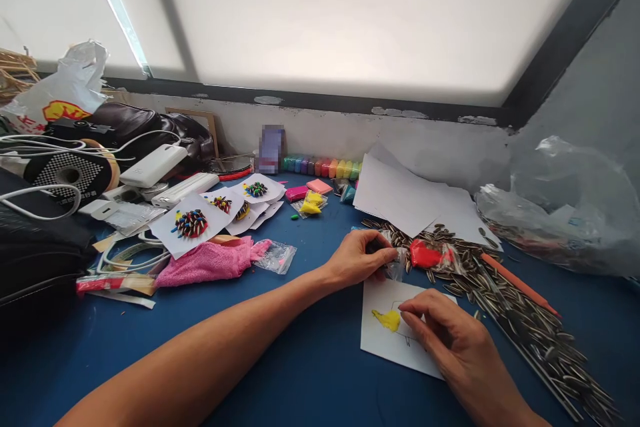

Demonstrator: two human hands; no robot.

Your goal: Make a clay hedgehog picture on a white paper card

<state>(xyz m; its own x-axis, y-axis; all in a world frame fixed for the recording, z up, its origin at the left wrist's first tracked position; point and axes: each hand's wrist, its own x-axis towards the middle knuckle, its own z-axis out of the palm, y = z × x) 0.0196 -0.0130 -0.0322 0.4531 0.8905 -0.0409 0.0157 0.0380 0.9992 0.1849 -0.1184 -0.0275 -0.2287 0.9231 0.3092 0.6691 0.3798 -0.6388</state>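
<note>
My left hand (357, 257) is closed, its thumb and fingers pinching a small see-through plastic bag (396, 267) just above a white card. On that card (373, 337) is a pencil-drawn outline, partly filled with yellow clay (387, 320). My right hand (453, 337) rests over the card's right side. Its thumb and forefinger meet right beside the yellow clay, and anything between them is too small to make out. A bag of red clay (426, 253) lies to the right of my left hand, on a spread of striped sunflower seeds (545, 340).
An orange pen (520, 283) and thin metal rods (525, 353) lie among the seeds. White paper sheets (400, 187) lean behind. Cards with seed-covered clay figures (193, 223), a pink cloth (207, 267), yellow clay packs (311, 203) and white cables (113, 260) occupy the left. A plastic bag (565, 213) stands right.
</note>
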